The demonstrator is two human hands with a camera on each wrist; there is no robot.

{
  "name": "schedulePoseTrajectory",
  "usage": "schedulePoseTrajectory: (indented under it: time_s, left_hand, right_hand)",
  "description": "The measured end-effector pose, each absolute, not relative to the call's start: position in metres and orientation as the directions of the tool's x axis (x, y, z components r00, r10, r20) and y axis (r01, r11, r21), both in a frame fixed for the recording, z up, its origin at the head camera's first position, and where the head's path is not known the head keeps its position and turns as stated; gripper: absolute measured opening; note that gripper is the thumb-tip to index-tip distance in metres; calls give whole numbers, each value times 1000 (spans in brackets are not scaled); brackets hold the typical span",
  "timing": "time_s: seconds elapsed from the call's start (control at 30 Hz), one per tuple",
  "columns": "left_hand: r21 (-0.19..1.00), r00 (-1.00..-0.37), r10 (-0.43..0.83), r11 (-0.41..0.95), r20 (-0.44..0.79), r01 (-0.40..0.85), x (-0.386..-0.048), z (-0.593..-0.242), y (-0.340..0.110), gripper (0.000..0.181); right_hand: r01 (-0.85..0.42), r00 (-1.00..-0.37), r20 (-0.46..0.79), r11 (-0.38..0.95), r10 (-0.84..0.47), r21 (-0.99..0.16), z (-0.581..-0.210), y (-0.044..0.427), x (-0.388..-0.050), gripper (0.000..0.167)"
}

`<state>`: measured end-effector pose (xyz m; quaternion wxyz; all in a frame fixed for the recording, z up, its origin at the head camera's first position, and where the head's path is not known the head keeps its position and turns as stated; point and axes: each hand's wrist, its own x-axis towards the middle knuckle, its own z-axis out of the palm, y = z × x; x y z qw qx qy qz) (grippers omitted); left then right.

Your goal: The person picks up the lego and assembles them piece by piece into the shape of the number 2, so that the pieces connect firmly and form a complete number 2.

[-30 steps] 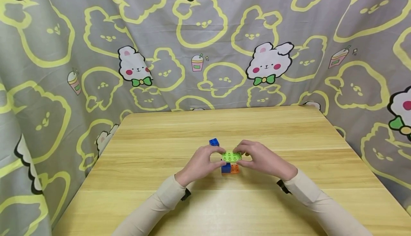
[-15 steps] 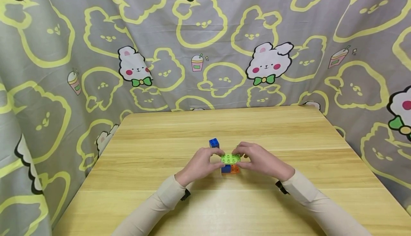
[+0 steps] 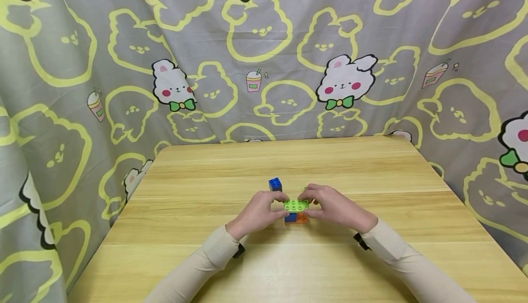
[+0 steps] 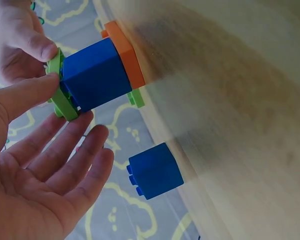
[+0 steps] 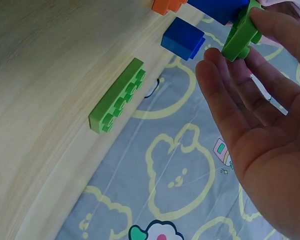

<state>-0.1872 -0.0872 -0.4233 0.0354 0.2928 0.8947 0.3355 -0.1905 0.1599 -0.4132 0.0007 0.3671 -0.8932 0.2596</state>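
Both hands pinch a flat light-green toy brick [image 3: 296, 206] from its two ends, studs up. My left hand [image 3: 257, 213] has it between thumb and fingers at the left end; my right hand [image 3: 336, 206] does likewise at the right. Directly beneath is a tall blue brick [image 4: 97, 75], standing on one end of a thin orange brick [image 4: 125, 55]. In the left wrist view the green brick [image 4: 63, 95] lies against the blue brick's studs, slightly askew. Whether it is pressed fully down cannot be told.
A separate blue brick [image 3: 275, 184] stands upright behind the left hand. Another green brick [image 5: 117, 97] lies on the wooden table [image 3: 206, 165], mostly hidden by the right hand in the head view. A patterned curtain [image 3: 264, 55] hangs beyond the table's far edge.
The green brick has come slightly down and left onto the blue brick, both hands moving with it. A bit of the rear green brick now shows behind the right hand.
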Motion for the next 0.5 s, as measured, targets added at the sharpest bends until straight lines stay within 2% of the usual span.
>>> schedulePoseTrajectory:
  time_s: [0.27, 0.5]
  left_hand:
    - [709, -844, 533, 572, 61, 413, -186, -423, -87, 28]
    - [725, -847, 530, 569, 39, 389, -187, -423, -86, 29]
  right_hand:
    - [-645, -738, 178, 603, -651, -470, -415, 159, -191, 26]
    - [-645, -737, 177, 600, -652, -474, -414, 158, -191, 25]
